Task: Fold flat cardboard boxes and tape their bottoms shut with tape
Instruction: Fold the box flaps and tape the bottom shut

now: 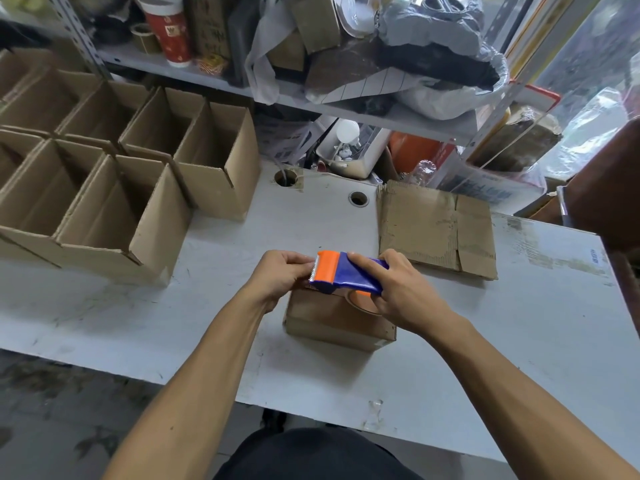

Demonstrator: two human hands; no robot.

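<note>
A white, scuffed bench (450, 341) fills most of the view, with two round cable holes near its far edge. Behind it a metal shelf unit (180, 69) holds plastic bags, a red cup and assorted clutter. On the bench's left stand rows of folded open cardboard boxes (114, 188), touching one another. A flattened worn cardboard sheet (436, 226) lies to the right. Near the front middle sits a small cardboard box (332, 320), bottom up. Just above it the right hand (401, 292) has its grip wrapped around a blue and orange tape dispenser (346, 271), while the left hand (280, 271) pinches at the dispenser's toothed orange end.
</note>
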